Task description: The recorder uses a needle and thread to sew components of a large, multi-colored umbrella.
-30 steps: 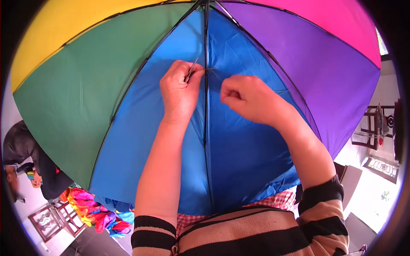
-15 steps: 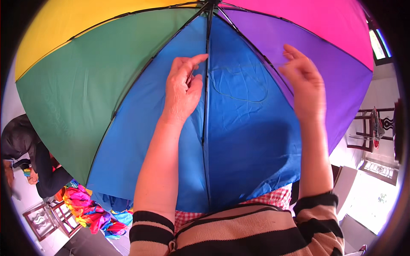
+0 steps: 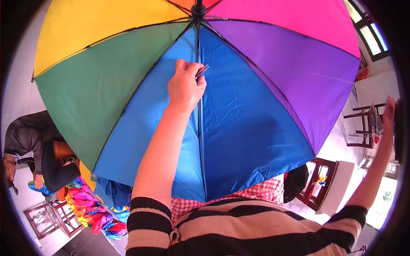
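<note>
In the head view, the left hand (image 3: 186, 84) grips a slim metal tool (image 3: 203, 71) close by the middle rib (image 3: 199, 123), while the right hand (image 3: 389, 112) is out at the far right, near the end of a pale thread (image 3: 331, 77); whether it pinches the thread I cannot tell. A slow, even draw would probably suit this step best, with the left hand steadying the rib and the tool's points kept off the cloth (fabric this thin would likely nick easily). The umbrella (image 3: 239, 132) stands open before the wearer, inside showing, its lower edge over checked cloth (image 3: 256, 191) at the lap. Yellow, green, light blue, dark blue, purple and pink panels fan from a black hub (image 3: 198, 10); the dark blue one is creased beside the rib and puckered along its lower edge.
</note>
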Tool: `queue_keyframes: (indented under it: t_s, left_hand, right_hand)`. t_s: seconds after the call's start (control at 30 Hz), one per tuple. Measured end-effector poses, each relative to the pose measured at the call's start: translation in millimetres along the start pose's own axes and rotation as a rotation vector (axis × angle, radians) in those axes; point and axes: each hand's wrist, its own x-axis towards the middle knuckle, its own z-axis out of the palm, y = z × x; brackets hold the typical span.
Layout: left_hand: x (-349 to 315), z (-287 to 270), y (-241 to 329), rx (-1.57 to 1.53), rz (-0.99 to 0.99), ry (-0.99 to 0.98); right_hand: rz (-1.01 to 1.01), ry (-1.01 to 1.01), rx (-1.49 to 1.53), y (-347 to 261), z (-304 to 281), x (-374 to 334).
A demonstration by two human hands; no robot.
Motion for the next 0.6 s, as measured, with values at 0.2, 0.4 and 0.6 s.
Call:
queue_keyframes:
  t_s: [0.2,0.4,0.6]
  left_hand:
    - [28,-19,-17,0.109,-0.148,-0.067]
    - [41,-39,15,-0.584,-0.601,-0.085]
    - [33,-41,19,-0.647,-0.576,-0.061]
  right_hand:
    - [-0.121,-0.078,0.392,-370,266,11]
    - [-0.043,-0.457,0.842,-592,369,0]
    - [0.009,-0.221,0.819,-639,425,1]
